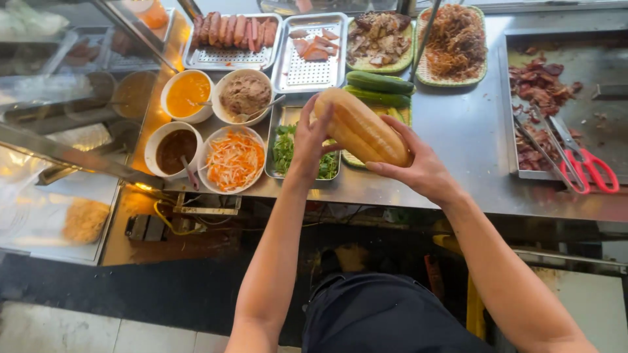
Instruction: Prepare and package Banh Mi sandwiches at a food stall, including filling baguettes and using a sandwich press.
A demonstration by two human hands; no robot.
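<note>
Because the steel counter [458, 131] below is crowded with open bowls and trays, a slip could, I judge, drop the baguette [361, 127] into the tray of herbs [288, 147] or the shredded carrot bowl [233, 159]. The loaf sits tilted between both hands: right hand [418, 171] cupped under its lower end, left hand [312, 138] curled against its upper side.
</note>
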